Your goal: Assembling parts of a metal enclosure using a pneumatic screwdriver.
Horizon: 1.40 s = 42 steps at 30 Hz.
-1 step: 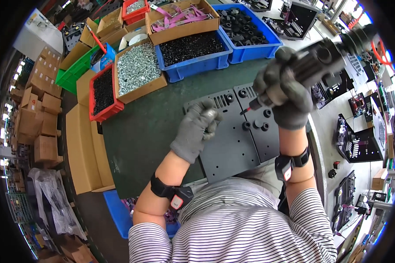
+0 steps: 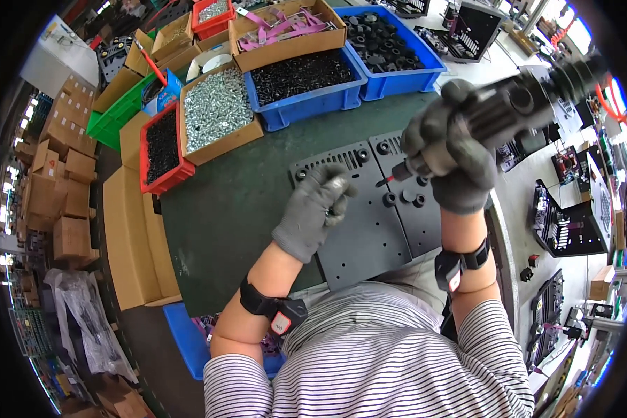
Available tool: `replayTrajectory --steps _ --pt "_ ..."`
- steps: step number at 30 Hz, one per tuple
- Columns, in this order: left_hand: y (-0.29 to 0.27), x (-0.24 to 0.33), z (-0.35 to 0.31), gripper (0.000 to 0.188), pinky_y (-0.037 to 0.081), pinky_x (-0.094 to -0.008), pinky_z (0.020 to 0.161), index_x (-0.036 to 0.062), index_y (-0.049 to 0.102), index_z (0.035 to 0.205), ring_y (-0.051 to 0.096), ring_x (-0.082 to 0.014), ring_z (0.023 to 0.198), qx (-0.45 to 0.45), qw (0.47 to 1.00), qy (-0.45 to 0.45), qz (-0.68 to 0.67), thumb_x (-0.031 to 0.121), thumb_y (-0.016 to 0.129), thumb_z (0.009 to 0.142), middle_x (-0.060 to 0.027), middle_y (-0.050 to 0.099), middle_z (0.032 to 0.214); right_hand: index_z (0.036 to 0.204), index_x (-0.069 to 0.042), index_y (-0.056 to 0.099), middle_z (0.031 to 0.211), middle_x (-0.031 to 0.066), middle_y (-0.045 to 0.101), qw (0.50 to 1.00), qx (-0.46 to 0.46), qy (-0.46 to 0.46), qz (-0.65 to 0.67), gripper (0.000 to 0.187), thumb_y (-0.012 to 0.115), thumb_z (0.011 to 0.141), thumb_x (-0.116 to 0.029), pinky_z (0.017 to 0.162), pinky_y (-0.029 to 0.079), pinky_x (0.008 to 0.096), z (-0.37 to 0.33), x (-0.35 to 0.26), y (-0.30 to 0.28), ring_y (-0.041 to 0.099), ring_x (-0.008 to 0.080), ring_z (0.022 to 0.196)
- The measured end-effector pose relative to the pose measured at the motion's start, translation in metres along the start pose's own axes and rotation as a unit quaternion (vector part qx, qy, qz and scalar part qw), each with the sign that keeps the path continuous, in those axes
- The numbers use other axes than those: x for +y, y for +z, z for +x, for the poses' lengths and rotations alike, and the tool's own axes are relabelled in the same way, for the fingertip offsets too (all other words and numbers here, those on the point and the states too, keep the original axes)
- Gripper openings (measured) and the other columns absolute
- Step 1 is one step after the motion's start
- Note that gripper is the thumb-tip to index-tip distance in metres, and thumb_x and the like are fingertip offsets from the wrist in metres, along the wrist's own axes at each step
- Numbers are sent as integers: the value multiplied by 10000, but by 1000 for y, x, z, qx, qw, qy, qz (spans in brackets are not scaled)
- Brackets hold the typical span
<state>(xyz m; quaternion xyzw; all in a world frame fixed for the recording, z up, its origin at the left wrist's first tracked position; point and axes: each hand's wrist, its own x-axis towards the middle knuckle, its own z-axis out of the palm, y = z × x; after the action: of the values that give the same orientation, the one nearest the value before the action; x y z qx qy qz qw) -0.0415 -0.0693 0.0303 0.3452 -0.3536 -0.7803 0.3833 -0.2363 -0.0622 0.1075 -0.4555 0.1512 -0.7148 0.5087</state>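
Note:
My right hand [image 2: 449, 150], in a grey glove, is wrapped round a dark power screwdriver [image 2: 512, 108] held above the work. Its thin bit [image 2: 385, 181], with a red part, points down and left over a flat black metal plate [image 2: 362, 237]. My left hand [image 2: 317, 209], also gloved, hovers over the plate's left edge with the fingers curled in a pinch; what they hold, if anything, is too small to make out. Round black rubber feet sit at the plate's far corners, one [image 2: 302, 174] just beyond my left fingers. A second slotted plate [image 2: 421, 226] lies alongside, with several loose feet [image 2: 390, 200] on it.
Along the far side of the green table [image 2: 216, 237] stand a carton of silver screws [image 2: 256, 132], a red bin of black screws [image 2: 189, 171], a blue bin of black screws [image 2: 279, 122], a blue bin of rubber feet [image 2: 390, 89] and a carton of purple-and-silver strips [image 2: 292, 47].
My left hand has shifted slightly right, uncovering the rubber foot at the plate's far left corner. The screwdriver bit has moved a little left and down.

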Motion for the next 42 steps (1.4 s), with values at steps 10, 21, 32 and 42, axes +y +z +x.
replayTrajectory --steps 10,21,32,42 --pt "26 -14 -18 216 315 -159 442 30 554 1094 429 -69 586 -127 972 -101 -170 163 469 947 -47 578 844 1173 -29 418 610 38 475 996 3 -86 10 514 634 714 -114 469 455 305 -30 -8 12 465 150 461" --pt "53 0 3 302 393 -217 544 15 570 1114 464 -86 633 -157 974 -107 120 240 516 918 -7 585 816 1191 -40 403 806 54 511 993 43 -86 66 467 568 789 -212 591 443 328 -34 -38 -39 521 200 671" --pt "119 -8 87 281 480 -332 741 114 656 1028 626 -239 867 -135 602 52 786 280 640 803 -103 656 930 1117 39 441 730 118 563 961 220 -87 -145 451 568 718 -130 570 461 306 -27 -60 -89 578 203 636" --pt "120 -24 158 280 486 -332 764 135 643 1072 634 -247 894 -56 708 132 691 238 636 811 -100 666 979 1087 4 468 759 66 566 958 217 -65 -175 426 651 705 -43 548 460 249 19 -35 -134 572 135 606"
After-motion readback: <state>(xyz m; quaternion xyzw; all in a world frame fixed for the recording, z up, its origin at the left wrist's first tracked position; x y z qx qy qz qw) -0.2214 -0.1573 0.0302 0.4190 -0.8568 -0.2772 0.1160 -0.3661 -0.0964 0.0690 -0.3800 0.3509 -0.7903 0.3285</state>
